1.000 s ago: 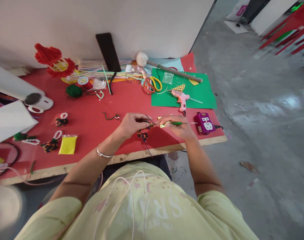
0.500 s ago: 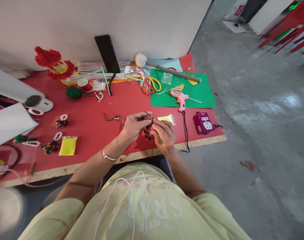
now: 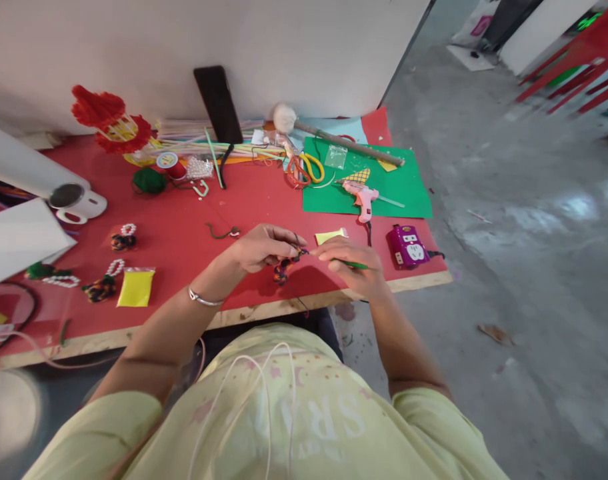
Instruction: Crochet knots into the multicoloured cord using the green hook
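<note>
Small orange, black and green yarn piece [image 3: 283,268] pinched in fingertips of left hand [image 3: 261,247], dangling at its 5 o'clock. At yarn's 3 o'clock, right hand [image 3: 363,279] curled tight around thin green-handled hook [image 3: 356,265].

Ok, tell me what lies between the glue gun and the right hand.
In the head view, a yellow slip and the gun's black cord lie between glue gun and right hand.

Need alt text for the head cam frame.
The left hand pinches a small multicoloured yarn piece while the right hand holds a green-handled tool to it, above a red table. A pink glue gun and purple socket block lie beyond.
</note>
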Action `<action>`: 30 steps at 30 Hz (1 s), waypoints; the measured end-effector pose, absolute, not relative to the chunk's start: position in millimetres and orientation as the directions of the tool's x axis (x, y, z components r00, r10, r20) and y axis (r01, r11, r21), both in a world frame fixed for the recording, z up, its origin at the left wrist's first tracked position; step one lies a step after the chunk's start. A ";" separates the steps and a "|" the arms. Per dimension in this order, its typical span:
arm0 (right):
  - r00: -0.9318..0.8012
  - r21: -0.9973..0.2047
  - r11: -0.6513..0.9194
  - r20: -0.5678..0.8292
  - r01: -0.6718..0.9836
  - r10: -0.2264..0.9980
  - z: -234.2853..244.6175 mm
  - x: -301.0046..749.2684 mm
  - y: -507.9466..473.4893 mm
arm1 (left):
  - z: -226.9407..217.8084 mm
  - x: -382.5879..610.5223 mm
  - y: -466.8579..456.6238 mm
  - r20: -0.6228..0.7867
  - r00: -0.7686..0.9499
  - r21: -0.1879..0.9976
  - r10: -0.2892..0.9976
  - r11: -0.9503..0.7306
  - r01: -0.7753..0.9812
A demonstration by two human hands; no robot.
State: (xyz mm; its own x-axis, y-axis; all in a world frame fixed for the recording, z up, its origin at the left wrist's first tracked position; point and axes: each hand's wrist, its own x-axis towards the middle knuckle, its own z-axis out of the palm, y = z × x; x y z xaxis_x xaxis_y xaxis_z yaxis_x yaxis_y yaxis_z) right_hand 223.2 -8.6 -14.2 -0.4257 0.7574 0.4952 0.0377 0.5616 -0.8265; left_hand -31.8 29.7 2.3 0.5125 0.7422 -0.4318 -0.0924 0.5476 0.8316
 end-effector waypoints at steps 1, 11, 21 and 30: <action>-0.418 -0.878 0.478 0.447 -0.035 0.791 -16.7 222.8 -8.1 | 1.5 -31.0 30.0 -0.437 0.545 0.821 0.715 0.565 -0.084; -0.021 -0.909 0.382 0.391 -0.169 0.920 -57.1 178.7 -20.6 | -15.4 -11.1 17.8 -0.259 0.370 0.911 0.892 0.353 -0.213; 0.011 -0.868 0.459 0.469 0.189 0.883 -52.6 179.5 -32.4 | -24.2 -2.2 10.6 -0.096 0.148 0.992 0.984 0.107 -0.069; 0.063 -0.757 0.541 0.600 0.366 0.798 -63.7 162.6 -37.2 | -21.2 8.6 1.3 -0.095 0.058 0.992 0.994 0.100 -0.081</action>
